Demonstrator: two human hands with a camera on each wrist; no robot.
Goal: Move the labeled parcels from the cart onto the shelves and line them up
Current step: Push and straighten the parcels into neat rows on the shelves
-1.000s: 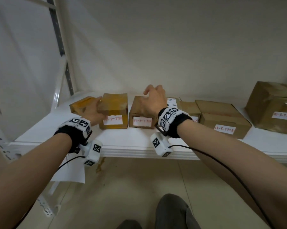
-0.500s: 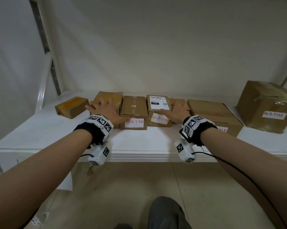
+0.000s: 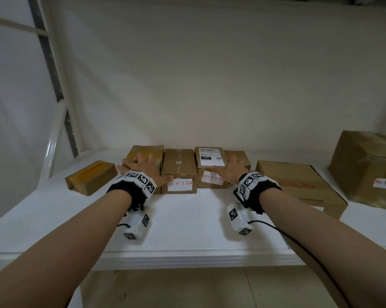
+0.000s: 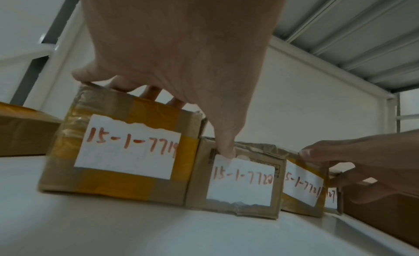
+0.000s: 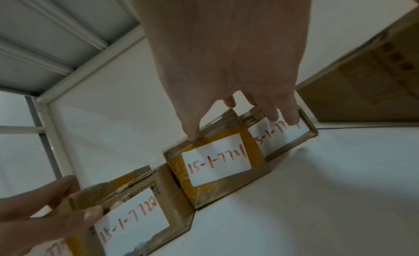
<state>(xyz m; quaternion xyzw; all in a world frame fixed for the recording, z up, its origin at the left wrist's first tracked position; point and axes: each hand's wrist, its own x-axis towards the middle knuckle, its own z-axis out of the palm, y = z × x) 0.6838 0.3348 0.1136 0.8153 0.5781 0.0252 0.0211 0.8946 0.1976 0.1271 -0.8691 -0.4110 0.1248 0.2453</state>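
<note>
Several labelled brown parcels stand in a row on the white shelf (image 3: 187,218). My left hand (image 3: 140,166) lies flat with spread fingers on top of parcel 15-1-7719 (image 4: 127,152). Its thumb touches the front top edge of parcel 15-1-7720 (image 3: 179,172) (image 4: 240,182). My right hand (image 3: 228,170) rests open on parcel 15-1-7721 (image 3: 209,161) (image 5: 215,163), thumb on its front top edge. The other fingers reach onto the parcel to its right (image 5: 281,134) (image 3: 241,156). The three numbered parcels sit side by side, fronts nearly level.
A small flat box (image 3: 90,177) lies apart at the left, turned at an angle. A wide flat carton (image 3: 298,185) and a tall carton (image 3: 370,167) stand at the right. A shelf upright (image 3: 60,138) rises at the left, and another shelf deck (image 4: 340,35) hangs overhead.
My right hand has shifted from parcel 7720 to parcel 7721, and my left hand from the side of parcel 7719 onto its top. The gap between parcels 7719 and 7720 has closed.
</note>
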